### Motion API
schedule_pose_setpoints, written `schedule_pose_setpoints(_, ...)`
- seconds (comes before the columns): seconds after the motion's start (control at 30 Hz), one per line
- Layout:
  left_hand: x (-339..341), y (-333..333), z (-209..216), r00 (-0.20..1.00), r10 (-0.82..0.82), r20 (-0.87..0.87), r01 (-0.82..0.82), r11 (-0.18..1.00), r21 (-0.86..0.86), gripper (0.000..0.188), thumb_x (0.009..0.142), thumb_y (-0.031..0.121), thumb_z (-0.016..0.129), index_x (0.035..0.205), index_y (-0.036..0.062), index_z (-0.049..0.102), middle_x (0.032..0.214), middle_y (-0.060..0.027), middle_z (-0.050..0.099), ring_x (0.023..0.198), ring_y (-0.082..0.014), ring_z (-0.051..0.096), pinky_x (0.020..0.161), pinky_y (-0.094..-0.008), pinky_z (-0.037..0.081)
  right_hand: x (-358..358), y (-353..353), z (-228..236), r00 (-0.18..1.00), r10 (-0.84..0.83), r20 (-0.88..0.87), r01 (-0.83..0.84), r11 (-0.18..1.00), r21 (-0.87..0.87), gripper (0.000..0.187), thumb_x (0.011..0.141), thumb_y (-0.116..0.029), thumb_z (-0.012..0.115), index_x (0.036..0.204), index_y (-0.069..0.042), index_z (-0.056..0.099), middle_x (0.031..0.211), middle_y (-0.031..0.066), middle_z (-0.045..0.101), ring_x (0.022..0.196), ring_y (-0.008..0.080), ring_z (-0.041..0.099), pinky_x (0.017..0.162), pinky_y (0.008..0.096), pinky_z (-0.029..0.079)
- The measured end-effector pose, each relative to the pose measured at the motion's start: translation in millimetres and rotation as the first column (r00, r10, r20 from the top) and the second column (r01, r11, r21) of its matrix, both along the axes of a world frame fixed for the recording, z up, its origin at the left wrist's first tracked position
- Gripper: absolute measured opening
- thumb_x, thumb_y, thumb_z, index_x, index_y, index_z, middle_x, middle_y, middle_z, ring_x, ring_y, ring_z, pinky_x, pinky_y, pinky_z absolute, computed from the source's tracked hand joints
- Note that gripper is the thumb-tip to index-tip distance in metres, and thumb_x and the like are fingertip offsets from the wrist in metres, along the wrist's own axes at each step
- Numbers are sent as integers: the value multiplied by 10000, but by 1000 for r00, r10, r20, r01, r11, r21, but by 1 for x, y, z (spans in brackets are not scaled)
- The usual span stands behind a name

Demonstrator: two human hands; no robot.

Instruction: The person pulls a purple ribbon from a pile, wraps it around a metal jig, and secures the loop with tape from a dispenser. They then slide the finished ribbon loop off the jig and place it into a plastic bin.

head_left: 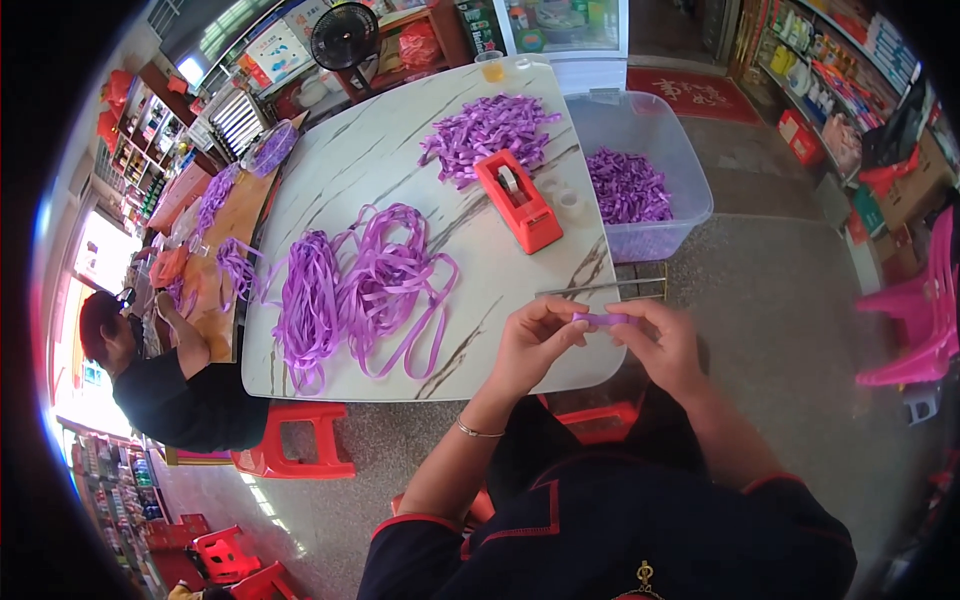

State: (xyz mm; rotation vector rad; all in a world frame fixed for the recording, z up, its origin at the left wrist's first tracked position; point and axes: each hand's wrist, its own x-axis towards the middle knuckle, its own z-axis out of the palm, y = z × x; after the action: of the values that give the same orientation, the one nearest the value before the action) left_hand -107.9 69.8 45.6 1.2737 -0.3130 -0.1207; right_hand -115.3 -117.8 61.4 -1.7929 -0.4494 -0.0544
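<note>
Left hand and right hand — both curled — pinch a purple strip between them. The forearms angle inward.

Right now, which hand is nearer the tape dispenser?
Left hand: on the near side of the tape dispenser, not touching it. Right hand: farther off, to the right.

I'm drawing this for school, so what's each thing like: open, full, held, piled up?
Purple strip: held between left hand and right hand
Looped ribbons: in two loose bundles on the white table
Small purple pieces: heaped
Clear bin: open, partly filled
Red tape dispenser: tape loaded
Cup: upright
Black fan: cannot tell whether it's on
</note>
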Motion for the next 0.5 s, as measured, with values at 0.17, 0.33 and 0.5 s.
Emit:
schedule_pose_setpoints(0.17,31,26,17,981,169,99,-177,982,71,87,837,34,572,917,1,568,816,-85,632,687,-105,575,635,-223,459,-7,18,-28,978,73,-197,-9,950,311,290,868,-86,506,1143,4,482,844,71,589,680,92,555,596,223,444)
schedule_pose_setpoints(0.33,116,57,62,878,344,333,-407,903,139,78,850,77,567,855,0,567,806,-65,620,654,-78,525,612,-213,413,-19,32,-46,997,75,-37,-79,990,-115,230,822,-89,575,1042,-21,558,743,62,586,601,83,542,557,228,451)
schedule_pose_setpoints(0.5,191,106,93,796,407,448,-581,721,379,410,837,117,600,1190,-41,462,919,-93,616,798,-119,571,699,-231,461,-18,42,-47,994,103,22,-98,982,-159,201,794,-91,599,991,-50,592,687,45,582,559,100,545,533,232,447)
